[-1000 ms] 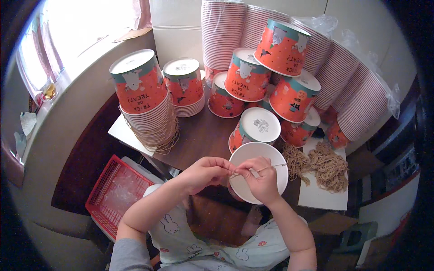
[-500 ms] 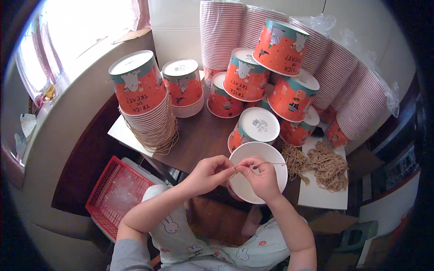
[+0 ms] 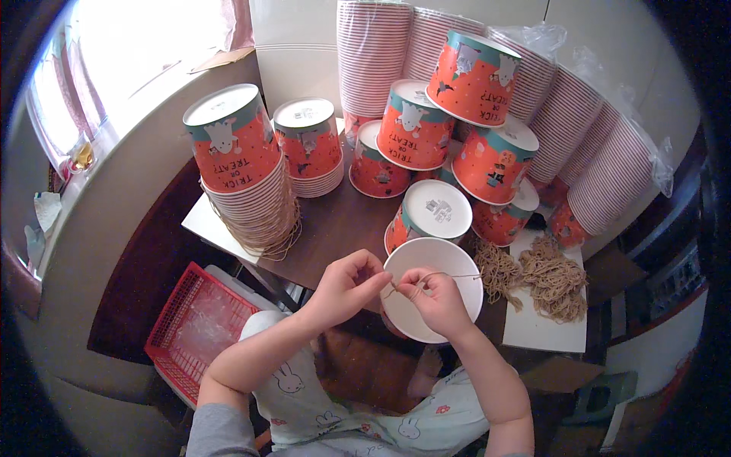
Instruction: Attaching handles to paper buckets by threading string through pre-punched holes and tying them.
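Loose, pale mint-green cloth legwear [image 3: 301,407] covers the thighs, printed with thin, dark line-drawn rabbits [image 3: 289,378] and small red flowers [image 3: 442,410]. Just left of this legwear, a plain grey fabric short sleeve [image 3: 221,431] ends near the elbow, with a bare left forearm [image 3: 263,350] and left hand [image 3: 346,293]; to its right, the right forearm [image 3: 491,377] and right hand [image 3: 438,302] are bare too.

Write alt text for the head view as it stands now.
A person's right hand pinches a thin tan string over an open, white-lined round paper tub, the left hand close by. Beyond, orange-and-green paper tubs stand upside down on a dark brown table, some stacked; tangled tan string lies to the right.
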Tool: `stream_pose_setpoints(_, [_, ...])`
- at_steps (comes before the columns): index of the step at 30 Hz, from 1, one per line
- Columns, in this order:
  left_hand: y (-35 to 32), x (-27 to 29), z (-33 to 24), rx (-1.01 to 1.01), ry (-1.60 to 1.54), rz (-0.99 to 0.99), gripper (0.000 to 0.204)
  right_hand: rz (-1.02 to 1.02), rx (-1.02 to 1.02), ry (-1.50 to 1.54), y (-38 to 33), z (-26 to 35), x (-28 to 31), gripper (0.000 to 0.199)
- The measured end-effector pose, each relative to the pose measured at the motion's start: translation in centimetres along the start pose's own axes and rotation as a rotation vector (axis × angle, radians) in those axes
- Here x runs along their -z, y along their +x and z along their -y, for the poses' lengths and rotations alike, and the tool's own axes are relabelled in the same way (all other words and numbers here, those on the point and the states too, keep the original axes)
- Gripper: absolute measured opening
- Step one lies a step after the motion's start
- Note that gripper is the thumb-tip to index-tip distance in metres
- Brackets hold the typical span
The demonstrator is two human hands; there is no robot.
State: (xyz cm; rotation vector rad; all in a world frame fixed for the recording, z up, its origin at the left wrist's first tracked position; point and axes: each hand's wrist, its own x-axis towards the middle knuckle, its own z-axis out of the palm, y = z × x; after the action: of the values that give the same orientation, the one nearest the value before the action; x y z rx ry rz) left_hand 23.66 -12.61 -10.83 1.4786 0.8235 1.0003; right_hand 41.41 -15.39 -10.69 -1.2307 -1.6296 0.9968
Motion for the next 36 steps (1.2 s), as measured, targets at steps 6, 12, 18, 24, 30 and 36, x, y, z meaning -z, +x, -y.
stream_pose_setpoints(6, [0.0,0.2,-0.7,0.023,-0.063,-0.023,0.014,0.045,-0.04,-0.022,0.0,0.2,0.1,0.012])
stream_pose_setpoints(12, [0.3,0.6,-0.6,0.104,-0.203,-0.029,0.013,0.061,-0.062,-0.002,-0.2,0.3,0.6,0.011])
stream_pose_setpoints(18, [-0.1,0.2,-0.4,-0.045,-0.008,0.05,0.021,0.067,-0.037,0.049,0.0,0.0,0.8,0.011])
stream_pose_setpoints(24, [-0.3,-0.3,-1.0,0.007,0.218,0.103,0.016,0.042,0.003,0.083,0.1,0.0,0.9,0.011])
stream_pose_setpoints(30, [-0.2,-0.5,-0.3,-0.083,0.186,0.032,0.015,0.043,-0.004,0.081,0.1,0.1,0.8,0.012])
stream_pose_setpoints(36, [-0.3,-0.6,-0.1,-0.038,0.103,0.05,0.017,0.062,0.001,0.071,0.2,0.0,0.7,0.013])
